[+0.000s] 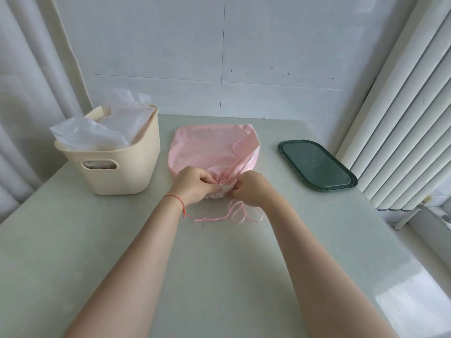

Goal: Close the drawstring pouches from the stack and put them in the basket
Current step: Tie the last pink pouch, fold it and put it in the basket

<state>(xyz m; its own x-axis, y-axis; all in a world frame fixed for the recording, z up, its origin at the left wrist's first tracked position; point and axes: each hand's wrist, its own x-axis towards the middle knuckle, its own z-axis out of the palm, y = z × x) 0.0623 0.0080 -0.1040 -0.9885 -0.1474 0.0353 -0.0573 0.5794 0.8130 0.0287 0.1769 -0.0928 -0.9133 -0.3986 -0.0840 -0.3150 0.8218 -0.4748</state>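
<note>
Hands bunching the mouth of a pink drawstring pouch [214,147] at the table's [97,240] centre.

At ten o'clock stands the cream basket [122,172], with white and translucent pouches [97,132] heaped in it. The left hand [194,185], a red thread bracelet [174,200] on its wrist, curls its fingers round the gathered neck; the right hand [251,189] pinches the same neck from the other side. Pink drawstring [234,213] lies looped at six o'clock of the pouch. At two o'clock rests a dark green tray [317,164].
</note>
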